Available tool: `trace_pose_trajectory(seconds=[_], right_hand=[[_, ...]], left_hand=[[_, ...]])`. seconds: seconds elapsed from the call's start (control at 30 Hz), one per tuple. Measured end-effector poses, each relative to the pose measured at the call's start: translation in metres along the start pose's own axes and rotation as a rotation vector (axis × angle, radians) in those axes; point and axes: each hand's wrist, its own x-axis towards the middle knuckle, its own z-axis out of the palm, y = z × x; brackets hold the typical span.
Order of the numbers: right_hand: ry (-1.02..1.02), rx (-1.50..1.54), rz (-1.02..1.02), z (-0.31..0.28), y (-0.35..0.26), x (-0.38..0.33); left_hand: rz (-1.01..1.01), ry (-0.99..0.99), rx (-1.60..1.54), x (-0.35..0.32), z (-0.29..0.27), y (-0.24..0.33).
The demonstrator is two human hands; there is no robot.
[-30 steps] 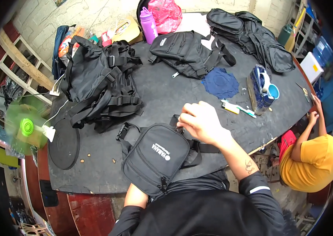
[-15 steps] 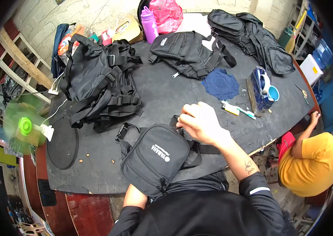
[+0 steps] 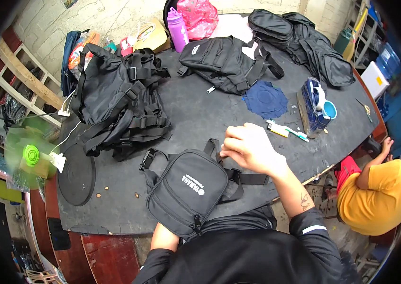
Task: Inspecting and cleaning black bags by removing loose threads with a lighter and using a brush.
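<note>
Right hand curled, left hidden

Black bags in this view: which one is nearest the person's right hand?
The small bag at the near edge of the table, just below and left of the right hand; the others lie farther away.

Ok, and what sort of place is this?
Likely a small bag-making or repair workshop: several black bags lie on a large dark worktable, with scissors near its right edge.

A black zippered bag is lying slanted, front upward, left of the right hand, straps spreading.
</note>
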Motion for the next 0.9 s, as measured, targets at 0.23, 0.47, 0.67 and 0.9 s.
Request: trace_pose_trajectory(seconds=[0.23,0.47,0.67,0.9], right_hand=[[0.016,-0.050,-0.015,0.014,-0.003,0.007],[-0.040,-0.106,-0.037,0.009,-0.005,0.004],[-0.059,-0.030,0.013,-0.008,-0.002,-0.006],[0.029,-0.048,-0.030,0.012,-0.003,0.008]], left_hand=[[0.003,0.331,0.002,0.001,0.028,0.006],[0.001,0.029,-0.056,-0.007,-0.002,-0.020],[-0.010,0.038,-0.005,-0.009,-0.009,-0.016],[-0.037,0.030,0.003,-0.002,0.001,0.007]])
